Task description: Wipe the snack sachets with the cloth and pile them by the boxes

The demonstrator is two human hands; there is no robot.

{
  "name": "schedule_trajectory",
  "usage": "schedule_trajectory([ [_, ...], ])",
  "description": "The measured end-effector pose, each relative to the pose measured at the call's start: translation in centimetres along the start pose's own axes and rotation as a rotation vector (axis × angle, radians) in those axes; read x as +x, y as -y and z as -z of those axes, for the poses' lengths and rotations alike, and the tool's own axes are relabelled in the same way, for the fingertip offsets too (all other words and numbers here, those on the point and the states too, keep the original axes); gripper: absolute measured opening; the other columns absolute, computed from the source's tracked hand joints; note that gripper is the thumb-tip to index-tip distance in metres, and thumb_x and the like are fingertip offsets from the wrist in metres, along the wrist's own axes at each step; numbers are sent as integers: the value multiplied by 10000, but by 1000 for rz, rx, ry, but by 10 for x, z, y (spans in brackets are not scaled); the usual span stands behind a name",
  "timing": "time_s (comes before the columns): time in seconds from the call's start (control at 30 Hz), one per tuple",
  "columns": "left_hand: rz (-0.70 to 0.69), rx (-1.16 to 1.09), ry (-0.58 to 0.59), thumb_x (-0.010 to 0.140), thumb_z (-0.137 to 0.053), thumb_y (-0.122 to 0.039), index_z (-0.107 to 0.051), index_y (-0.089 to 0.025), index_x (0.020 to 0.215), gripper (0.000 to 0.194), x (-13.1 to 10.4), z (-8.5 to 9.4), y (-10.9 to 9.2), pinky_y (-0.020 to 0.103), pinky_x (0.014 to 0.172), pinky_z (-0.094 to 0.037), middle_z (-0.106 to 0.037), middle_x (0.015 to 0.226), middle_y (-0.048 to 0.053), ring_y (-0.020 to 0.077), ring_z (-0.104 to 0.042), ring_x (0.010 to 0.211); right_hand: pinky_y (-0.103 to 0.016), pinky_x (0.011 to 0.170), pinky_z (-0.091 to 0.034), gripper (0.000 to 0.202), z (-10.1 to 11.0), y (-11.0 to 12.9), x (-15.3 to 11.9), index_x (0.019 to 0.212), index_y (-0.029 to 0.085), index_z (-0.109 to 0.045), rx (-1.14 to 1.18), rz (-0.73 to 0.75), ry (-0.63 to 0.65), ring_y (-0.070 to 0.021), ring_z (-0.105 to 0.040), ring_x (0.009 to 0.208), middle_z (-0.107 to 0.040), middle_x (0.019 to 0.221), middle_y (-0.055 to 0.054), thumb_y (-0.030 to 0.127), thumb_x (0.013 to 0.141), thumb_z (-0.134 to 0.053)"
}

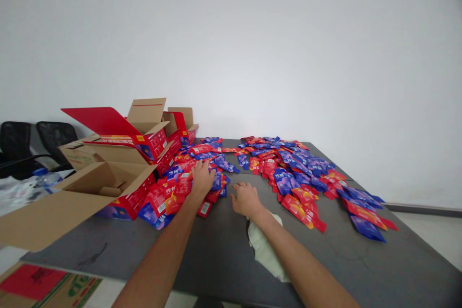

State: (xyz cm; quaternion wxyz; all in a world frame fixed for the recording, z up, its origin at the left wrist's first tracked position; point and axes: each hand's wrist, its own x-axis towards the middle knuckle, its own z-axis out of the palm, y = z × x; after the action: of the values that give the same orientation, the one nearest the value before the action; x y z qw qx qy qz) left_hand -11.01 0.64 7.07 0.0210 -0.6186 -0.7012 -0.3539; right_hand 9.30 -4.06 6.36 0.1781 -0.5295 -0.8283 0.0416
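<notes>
My left hand [202,178] rests on the near right side of a pile of red and blue pouches [182,184], its fingers bent apart over them. No pouch is visibly gripped in it. To its right, my right hand [246,199] is just above the dark table [220,250], fingers loosely curved and apart, holding nothing that I can see. Under my right forearm lies a crumpled pale cloth [265,248]. A second, wider heap of red and blue pouches [288,175] spreads over the right side of the table.
Open red cartons [142,191] with brown flaps line the table's left side, several in a row. One long flap [46,216] juts past the left edge. Black chairs [54,142] stand beyond it. A printed carton [46,286] sits below the table, and a white wall [252,57] rises behind.
</notes>
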Motion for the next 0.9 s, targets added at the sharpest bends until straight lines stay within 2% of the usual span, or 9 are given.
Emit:
schedule_trajectory([
  [0.13, -109, -6, 84, 883, -503, -251, -584, -141, 1258, 400, -18, -26, -21, 504, 1145, -262, -538, 1384, 177, 308, -405, 1366, -419, 880, -459, 283, 2, -10, -8, 1060, 188, -689, -63, -94, 118, -314, -620, 1074, -680, 1116, -154, 333, 837, -593],
  [0.27, -212, -127, 136, 858, -503, -189, -615, -136, 1215, 377, -36, -54, -49, 496, 1134, -291, -590, 1319, 173, 290, -472, 1307, -361, 816, -491, 267, 2, -27, -20, 1015, 170, -713, -58, -197, 150, -288, -689, 968, -717, 1027, -176, 329, 859, -566],
  [0.43, -309, -206, 220, 822, -523, -149, -665, -137, 1141, 350, -58, -87, -90, 475, 1100, -372, -650, 1245, 160, 273, -548, 1233, -346, 771, -506, 343, 13, -53, -42, 991, 150, -729, -45, -317, 131, -292, -709, 916, -727, 981, -198, 396, 907, -504],
  [0.57, -408, -281, 293, 783, -561, -120, -677, -183, 1163, 402, -77, -106, -127, 444, 1131, -368, -654, 1268, 119, 247, -560, 1238, -358, 894, -470, 385, 36, -90, -61, 1010, 170, -733, 6, -347, -7, -272, -667, 1013, -712, 1047, -177, 389, 958, -420],
  [0.63, -477, -368, 348, 773, -584, -121, -661, -205, 1219, 460, -85, -112, -145, 439, 1150, -351, -624, 1325, 111, 244, -533, 1278, -391, 994, -411, 364, 46, -115, -70, 1169, 181, -680, -43, -407, -129, -288, -581, 1170, -624, 1259, -176, 356, 935, -462],
  [0.7, -537, -446, 420, 778, -612, -155, -618, -215, 1299, 525, -91, -117, -161, 435, 1165, -329, -559, 1410, 115, 247, -481, 1335, -463, 1002, -393, 475, 49, -141, -78, 1343, 217, -568, -103, -565, -179, -353, -469, 1287, -433, 1473, -177, 397, 908, -511],
  [0.77, -582, -456, 529, 766, -669, -229, -563, -230, 1367, 610, -97, -121, -172, 462, 1179, -294, -458, 1502, 124, 281, -383, 1411, -541, 992, -372, 559, 45, -162, -85, 1426, 266, -475, -96, -689, -112, -412, -400, 1326, -332, 1535, -164, 465, 905, -509],
  [0.83, -609, -399, 658, 714, -747, -334, -509, -257, 1417, 746, -102, -125, -179, 528, 1180, -256, -364, 1562, 128, 343, -275, 1460, -578, 993, -344, 575, 37, -175, -90, 1456, 273, -429, -65, -749, -16, -426, -392, 1322, -349, 1515, -172, 495, 927, -455],
  [0.9, -614, -333, 740, 671, -783, -436, -452, -285, 1455, 864, -106, -130, -182, 578, 1166, -240, -331, 1578, 128, 384, -247, 1461, -577, 990, -336, 584, 29, -180, -91, 1500, 262, -353, -70, -739, 19, -410, -420, 1293, -398, 1472, -188, 456, 951, -399],
])
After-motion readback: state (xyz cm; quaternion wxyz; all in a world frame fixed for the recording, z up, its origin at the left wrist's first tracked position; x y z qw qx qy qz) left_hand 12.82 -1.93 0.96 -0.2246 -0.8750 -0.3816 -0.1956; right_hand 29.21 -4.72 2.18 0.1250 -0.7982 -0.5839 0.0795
